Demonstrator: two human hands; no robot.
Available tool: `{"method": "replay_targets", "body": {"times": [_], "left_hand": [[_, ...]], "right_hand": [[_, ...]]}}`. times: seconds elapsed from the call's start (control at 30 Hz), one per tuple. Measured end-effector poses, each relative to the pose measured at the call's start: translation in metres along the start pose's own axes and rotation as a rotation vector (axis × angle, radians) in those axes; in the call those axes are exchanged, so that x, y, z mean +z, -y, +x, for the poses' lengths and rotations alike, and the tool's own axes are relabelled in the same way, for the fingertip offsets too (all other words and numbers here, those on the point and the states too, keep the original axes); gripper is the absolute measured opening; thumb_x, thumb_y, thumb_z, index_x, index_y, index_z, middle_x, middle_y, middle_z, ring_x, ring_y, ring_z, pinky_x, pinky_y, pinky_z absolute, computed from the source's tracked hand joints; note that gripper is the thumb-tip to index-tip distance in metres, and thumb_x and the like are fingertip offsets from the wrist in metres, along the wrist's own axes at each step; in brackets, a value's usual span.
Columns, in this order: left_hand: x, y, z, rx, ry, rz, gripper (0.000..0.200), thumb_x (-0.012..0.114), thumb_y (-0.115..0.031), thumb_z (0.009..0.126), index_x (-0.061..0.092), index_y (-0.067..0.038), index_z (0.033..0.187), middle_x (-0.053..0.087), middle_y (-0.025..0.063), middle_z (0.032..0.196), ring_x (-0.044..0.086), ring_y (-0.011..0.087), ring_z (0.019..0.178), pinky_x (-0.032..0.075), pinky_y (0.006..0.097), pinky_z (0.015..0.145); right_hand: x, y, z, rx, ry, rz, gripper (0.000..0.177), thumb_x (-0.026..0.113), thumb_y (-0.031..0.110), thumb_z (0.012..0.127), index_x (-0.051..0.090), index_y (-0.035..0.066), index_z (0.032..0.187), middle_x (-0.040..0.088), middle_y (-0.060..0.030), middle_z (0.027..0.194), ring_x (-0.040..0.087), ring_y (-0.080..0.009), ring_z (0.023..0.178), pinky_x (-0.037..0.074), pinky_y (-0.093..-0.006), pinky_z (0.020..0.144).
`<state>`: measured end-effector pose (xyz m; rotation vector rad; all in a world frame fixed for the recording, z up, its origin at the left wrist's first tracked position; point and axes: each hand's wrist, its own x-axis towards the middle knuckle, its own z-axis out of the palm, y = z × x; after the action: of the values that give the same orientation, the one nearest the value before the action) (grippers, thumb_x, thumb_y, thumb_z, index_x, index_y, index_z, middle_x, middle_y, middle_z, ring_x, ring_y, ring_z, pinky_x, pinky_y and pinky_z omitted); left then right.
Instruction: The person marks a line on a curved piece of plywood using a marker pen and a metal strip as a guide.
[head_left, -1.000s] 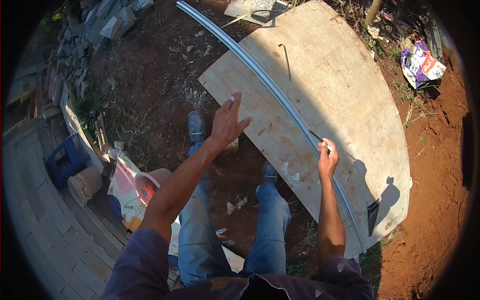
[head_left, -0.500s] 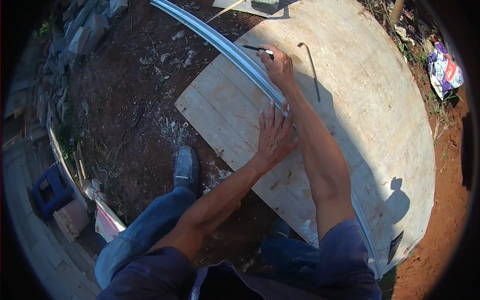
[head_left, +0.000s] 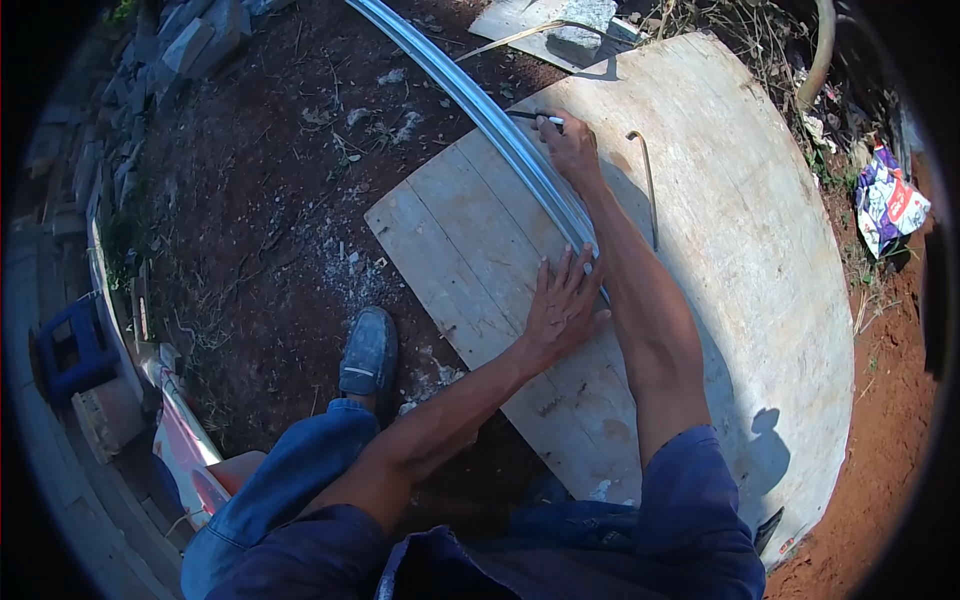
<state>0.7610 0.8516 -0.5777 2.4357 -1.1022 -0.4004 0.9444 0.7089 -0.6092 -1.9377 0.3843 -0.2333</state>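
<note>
A long silvery metal channel (head_left: 480, 108) lies across the wooden board (head_left: 730, 190). My left hand (head_left: 562, 305) rests on the board with its fingers spread, the fingertips touching the channel's edge. Beyond it, my right hand (head_left: 572, 148) is closed on a black and white marker (head_left: 545, 118), whose dark end points left towards the channel. Right of my right hand lies a thin rod with a hooked end (head_left: 648, 180). My right forearm hides part of the channel.
Reddish soil with pale debris (head_left: 350, 270) lies left of the board. A concrete block (head_left: 580, 32) sits on a smaller board at the top. Stacked stones (head_left: 190, 45) are at upper left, a blue plastic object (head_left: 75, 345) at far left, a printed bag (head_left: 888, 205) at right.
The view has shifted, so the board and channel appear in a different place. My right hand has brought the marker's dark end closer to the channel. My left hand still rests at the channel.
</note>
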Motion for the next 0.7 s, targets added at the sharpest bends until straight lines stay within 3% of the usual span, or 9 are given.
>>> {"method": "replay_targets", "body": {"times": [0.13, 0.27, 0.4, 0.63, 0.7], "left_hand": [[0.0, 0.001, -0.001, 0.015, 0.007, 0.013, 0.08, 0.064, -0.039, 0.084, 0.027, -0.008, 0.148, 0.022, 0.0206, 0.153, 0.023, 0.0422, 0.14, 0.019, 0.0626, 0.109], [-0.001, -0.002, 0.001, 0.009, -0.061, 0.017, 0.081, 0.067, -0.037, 0.081, 0.028, -0.008, 0.146, 0.025, 0.0194, 0.151, 0.027, 0.0428, 0.138, 0.022, 0.0629, 0.107], [-0.004, -0.004, 0.002, 0.005, -0.068, 0.013, 0.082, 0.066, -0.038, 0.083, 0.026, -0.008, 0.147, 0.027, 0.0199, 0.151, 0.029, 0.0439, 0.137, 0.022, 0.0636, 0.106], [0.0, -0.01, 0.001, 0.032, -0.018, 0.061, 0.082, 0.066, -0.039, 0.084, 0.025, -0.007, 0.148, 0.029, 0.0206, 0.15, 0.029, 0.044, 0.137, 0.021, 0.0635, 0.107], [0.001, -0.01, 0.003, 0.008, -0.053, 0.103, 0.083, 0.065, -0.04, 0.085, 0.024, -0.007, 0.148, 0.03, 0.0213, 0.15, 0.028, 0.0442, 0.137, 0.021, 0.0634, 0.107]], "right_hand": [[0.0, -0.002, 0.007, -0.056, -0.007, 0.002, 0.035, 0.056, 0.033, 0.087, 0.069, 0.005, 0.102, 0.067, -0.0097, 0.071, 0.062, -0.0199, 0.064, 0.049, -0.035, 0.066], [-0.012, 0.008, -0.001, -0.028, 0.094, -0.057, 0.033, 0.055, 0.031, 0.088, 0.069, 0.005, 0.101, 0.071, -0.01, 0.08, 0.064, -0.0191, 0.067, 0.051, -0.0335, 0.07], [-0.039, 0.009, -0.016, -0.035, 0.194, -0.185, 0.033, 0.055, 0.032, 0.088, 0.069, 0.007, 0.103, 0.072, -0.0123, 0.086, 0.066, -0.0262, 0.075, 0.051, -0.0362, 0.073], [-0.113, -0.009, -0.099, 0.03, 0.242, -0.228, 0.033, 0.055, 0.032, 0.086, 0.068, 0.008, 0.105, 0.068, -0.0172, 0.083, 0.066, -0.032, 0.082, 0.05, -0.0401, 0.078], [-0.145, -0.006, -0.133, 0.068, 0.252, -0.307, 0.035, 0.053, 0.031, 0.089, 0.066, 0.005, 0.108, 0.069, -0.0136, 0.088, 0.065, -0.027, 0.081, 0.05, -0.0373, 0.077]]}}
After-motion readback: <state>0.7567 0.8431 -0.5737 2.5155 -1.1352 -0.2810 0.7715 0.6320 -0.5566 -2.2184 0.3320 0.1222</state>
